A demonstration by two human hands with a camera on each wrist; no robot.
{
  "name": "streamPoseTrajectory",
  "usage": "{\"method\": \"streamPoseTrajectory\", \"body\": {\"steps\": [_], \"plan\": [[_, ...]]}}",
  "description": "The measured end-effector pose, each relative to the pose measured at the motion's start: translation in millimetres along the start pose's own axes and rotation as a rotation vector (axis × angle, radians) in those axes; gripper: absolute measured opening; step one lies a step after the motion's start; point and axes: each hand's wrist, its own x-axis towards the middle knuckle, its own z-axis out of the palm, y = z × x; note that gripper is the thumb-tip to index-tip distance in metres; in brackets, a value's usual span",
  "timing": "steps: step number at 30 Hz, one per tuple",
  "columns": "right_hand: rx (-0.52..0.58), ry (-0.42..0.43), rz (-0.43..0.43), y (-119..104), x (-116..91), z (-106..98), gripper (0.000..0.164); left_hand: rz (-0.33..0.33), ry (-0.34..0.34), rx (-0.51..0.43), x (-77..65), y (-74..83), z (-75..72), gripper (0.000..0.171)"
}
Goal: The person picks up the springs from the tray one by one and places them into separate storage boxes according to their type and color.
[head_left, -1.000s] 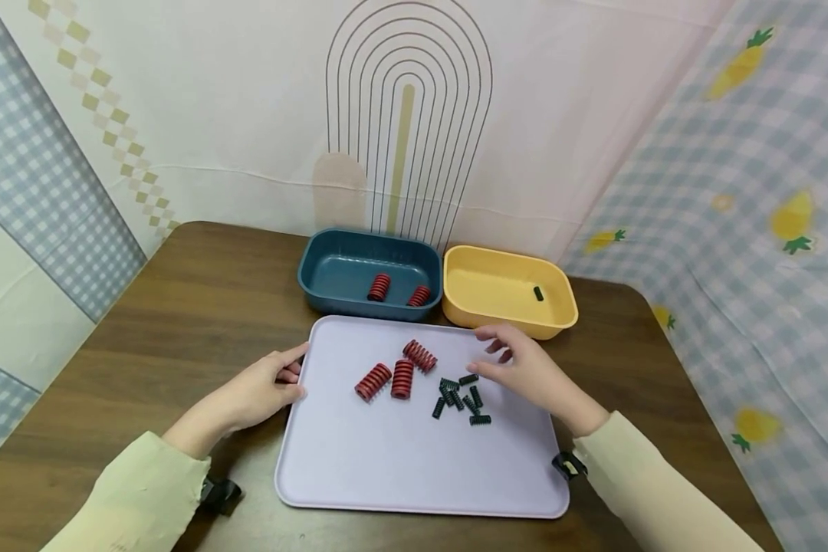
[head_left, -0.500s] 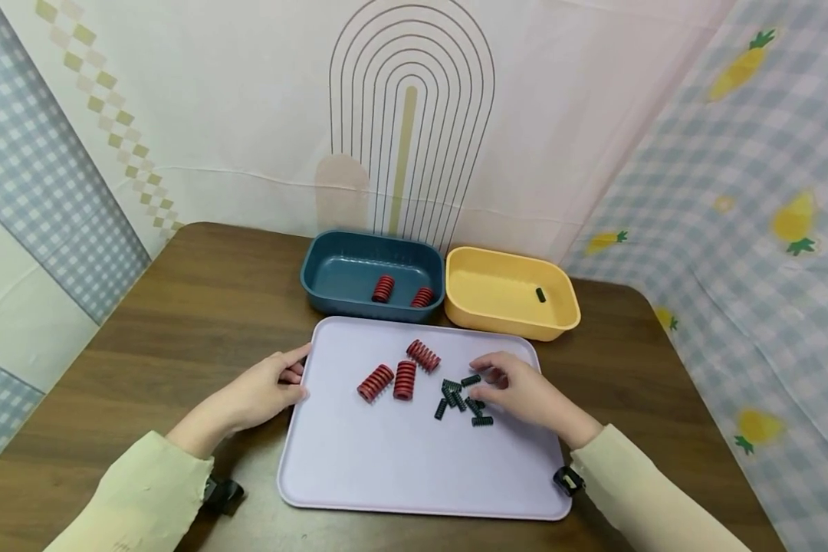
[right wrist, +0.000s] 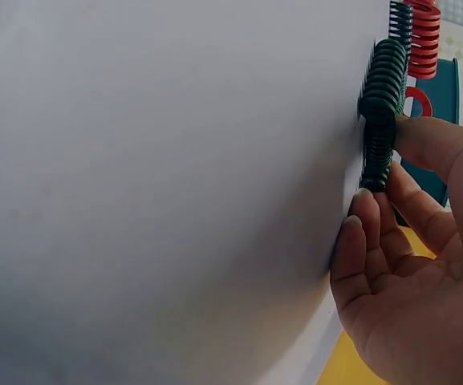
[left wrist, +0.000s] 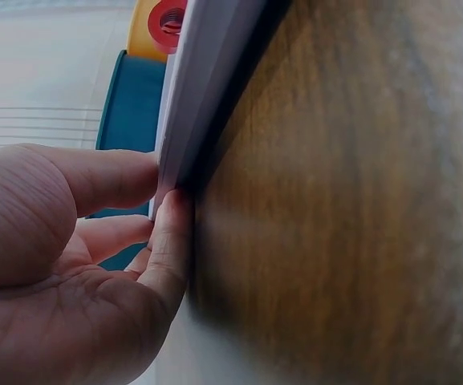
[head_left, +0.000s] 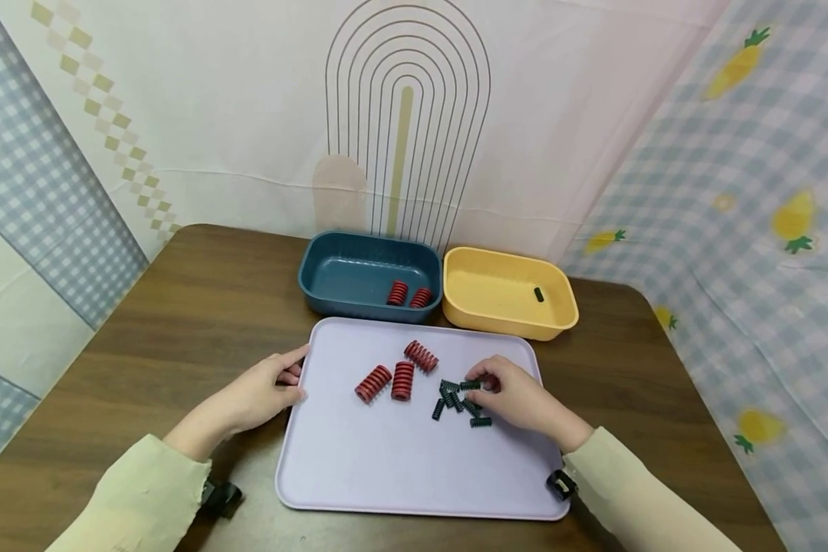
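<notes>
My right hand (head_left: 514,391) is low over the lilac tray (head_left: 386,468), at a cluster of small dark green coil springs (head_left: 448,387). Its thumb and index finger pinch one green spring (head_left: 471,386); in the right wrist view this green spring (right wrist: 378,156) lies between the thumb and a fingertip, with another green spring (right wrist: 383,76) beside it. My left hand (head_left: 265,387) touches the tray's left rim with thumb and index fingertips, spaced apart along the edge. In the left wrist view its fingertips (left wrist: 175,204) rest against that rim. Larger red springs (head_left: 402,381) lie left of the green ones.
Behind the tray stand a blue bin (head_left: 345,305) holding two red springs (head_left: 398,292) and, to its right, a yellow bin (head_left: 483,320) holding one green spring (head_left: 539,294). The wooden table (head_left: 200,307) backs onto a patterned cloth (head_left: 248,107).
My right hand has come down from near the yellow bin to the green springs and closed on one. A red spring in the blue bin has shifted right. My left hand stays put.
</notes>
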Motion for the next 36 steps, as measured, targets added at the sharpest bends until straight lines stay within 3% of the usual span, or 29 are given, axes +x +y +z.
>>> {"method": "streamPoseTrajectory", "body": {"steps": [11,21,25,31,36], "plan": [[-0.018,-0.006,0.046,-3,0,3,0.011,-0.008,0.000,-0.018,-1.7,-0.4,1.1,0.067],[-0.033,0.026,0.014,-1,0,4,0.007,-0.026,-0.003,-0.023,-2.8,-1.2,0.9,0.067],[-0.027,0.041,-0.005,0,0,1,0.010,-0.022,-0.007,-0.028,-2.2,-2.2,1.6,0.067],[0.011,0.060,0.050,3,1,-8,0.005,-0.021,-0.003,-0.025,-1.7,-3.7,2.1,0.067],[0.015,0.131,0.043,4,3,-22,0.007,-0.017,-0.008,-0.026,-1.4,-3.7,1.7,0.067]]}}
